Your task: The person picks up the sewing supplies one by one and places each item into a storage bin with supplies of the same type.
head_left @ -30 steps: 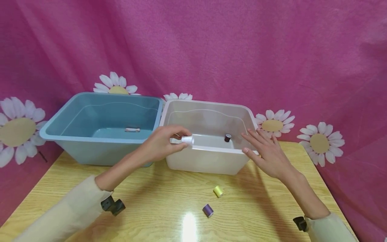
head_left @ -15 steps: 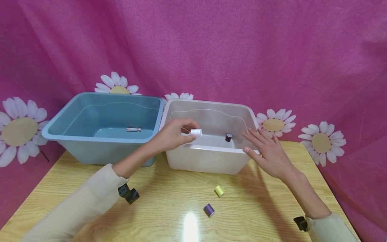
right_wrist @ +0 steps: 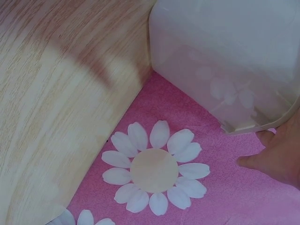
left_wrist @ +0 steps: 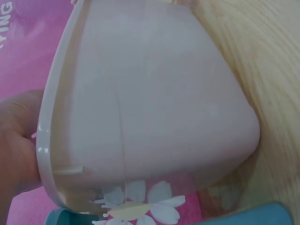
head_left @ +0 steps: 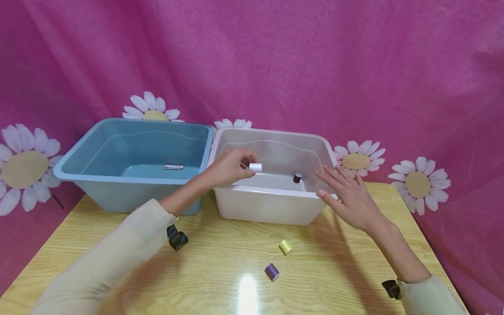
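Note:
A white spool of thread (head_left: 256, 167) is pinched at the fingertips of my left hand (head_left: 232, 166), over the near part of the pale bin (head_left: 264, 205). In the left wrist view that hand (left_wrist: 18, 140) shows only partly, beyond the bin's rim, and the spool is hidden. Inside the bin, a dark brown spool (head_left: 297, 177) stands on the floor. My right hand (head_left: 350, 199) rests with spread fingers on the bin's right rim. The right wrist view catches some of its fingers (right_wrist: 276, 157) at that rim.
A blue bin (head_left: 134, 192) stands left of the pale one and holds a small pale pink-and-white bundle (head_left: 173, 167). Yellow (head_left: 285, 247) and purple (head_left: 271, 271) spools lie on the wooden table (head_left: 220, 262) in front. Behind hangs a magenta cloth (head_left: 252, 65) with daisies.
The left hand has carried the white spool rightward and away, from above the near rim to over the pale bin's inside. The right hand stays on the rim.

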The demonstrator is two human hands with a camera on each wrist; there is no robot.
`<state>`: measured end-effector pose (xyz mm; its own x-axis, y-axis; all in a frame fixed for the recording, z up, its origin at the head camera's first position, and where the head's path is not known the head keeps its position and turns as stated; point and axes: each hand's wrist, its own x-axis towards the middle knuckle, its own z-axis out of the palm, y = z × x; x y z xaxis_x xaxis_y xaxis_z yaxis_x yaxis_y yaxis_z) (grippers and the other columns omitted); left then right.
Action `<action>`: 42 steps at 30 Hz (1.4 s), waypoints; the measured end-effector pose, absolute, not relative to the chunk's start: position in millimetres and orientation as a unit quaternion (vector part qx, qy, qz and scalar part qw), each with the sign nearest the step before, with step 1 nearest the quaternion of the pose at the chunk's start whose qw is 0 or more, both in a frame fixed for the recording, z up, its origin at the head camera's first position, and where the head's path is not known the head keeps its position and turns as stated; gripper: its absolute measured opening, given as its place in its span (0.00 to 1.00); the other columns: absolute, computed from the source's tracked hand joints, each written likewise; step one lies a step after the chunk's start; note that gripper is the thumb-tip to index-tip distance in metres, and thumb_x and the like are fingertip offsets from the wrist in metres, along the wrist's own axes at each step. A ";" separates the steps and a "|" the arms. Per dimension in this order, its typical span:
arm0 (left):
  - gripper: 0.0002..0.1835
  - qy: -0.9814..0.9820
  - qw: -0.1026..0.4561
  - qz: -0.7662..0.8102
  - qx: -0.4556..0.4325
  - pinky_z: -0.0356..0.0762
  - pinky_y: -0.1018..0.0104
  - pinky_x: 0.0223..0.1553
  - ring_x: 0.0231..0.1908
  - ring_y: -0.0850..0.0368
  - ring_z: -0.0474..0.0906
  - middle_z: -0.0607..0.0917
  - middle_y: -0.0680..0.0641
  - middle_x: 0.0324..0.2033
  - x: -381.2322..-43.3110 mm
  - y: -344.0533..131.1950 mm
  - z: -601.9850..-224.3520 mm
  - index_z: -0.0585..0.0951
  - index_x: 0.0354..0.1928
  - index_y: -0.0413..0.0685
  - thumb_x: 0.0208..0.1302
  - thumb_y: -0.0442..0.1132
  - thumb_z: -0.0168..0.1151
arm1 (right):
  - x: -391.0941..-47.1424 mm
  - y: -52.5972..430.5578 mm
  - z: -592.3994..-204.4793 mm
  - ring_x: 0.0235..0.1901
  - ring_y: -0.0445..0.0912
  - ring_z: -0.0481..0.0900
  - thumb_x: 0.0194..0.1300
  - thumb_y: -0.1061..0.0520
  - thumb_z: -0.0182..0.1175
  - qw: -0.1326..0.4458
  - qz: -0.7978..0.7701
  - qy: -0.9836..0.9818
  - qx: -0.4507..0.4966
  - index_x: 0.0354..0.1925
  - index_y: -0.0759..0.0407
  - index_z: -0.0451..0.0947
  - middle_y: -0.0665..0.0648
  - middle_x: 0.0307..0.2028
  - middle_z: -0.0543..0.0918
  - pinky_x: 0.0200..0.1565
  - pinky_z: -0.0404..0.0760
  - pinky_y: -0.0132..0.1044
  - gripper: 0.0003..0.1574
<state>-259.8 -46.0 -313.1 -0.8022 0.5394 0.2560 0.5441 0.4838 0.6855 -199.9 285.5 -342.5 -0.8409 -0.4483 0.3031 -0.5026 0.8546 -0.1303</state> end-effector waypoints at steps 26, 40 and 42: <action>0.11 -0.881 -0.059 -0.400 -0.245 0.73 0.70 0.42 0.41 0.55 0.77 0.82 0.46 0.36 -300.6 -14.9 -306.7 0.81 0.39 0.41 0.52 0.30 0.66 | -199.1 283.3 -340.2 0.68 0.54 0.44 0.67 0.39 0.46 0.127 0.106 -0.954 0.248 0.68 0.45 0.58 0.53 0.68 0.56 0.62 0.34 0.61 0.33; 0.10 -0.859 -0.076 -0.452 -0.228 0.73 0.71 0.37 0.37 0.56 0.77 0.82 0.45 0.32 -308.7 2.2 -312.3 0.80 0.36 0.37 0.49 0.26 0.66 | -201.7 285.1 -342.2 0.67 0.56 0.46 0.67 0.39 0.46 0.137 0.108 -0.951 0.254 0.68 0.45 0.59 0.52 0.68 0.57 0.62 0.35 0.60 0.33; 0.09 -0.858 -0.079 -0.453 -0.229 0.73 0.72 0.36 0.36 0.56 0.77 0.82 0.45 0.31 -310.2 4.2 -315.1 0.80 0.35 0.37 0.49 0.25 0.66 | -201.6 285.7 -342.3 0.67 0.56 0.46 0.67 0.39 0.46 0.135 0.108 -0.952 0.252 0.68 0.45 0.59 0.52 0.68 0.57 0.62 0.35 0.61 0.33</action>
<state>-310.2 4.2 -315.1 -0.8828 0.4643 0.0716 0.3207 0.4843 0.8140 -201.6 285.7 -342.3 -0.8369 -0.4503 0.3111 -0.5086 0.8499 -0.1378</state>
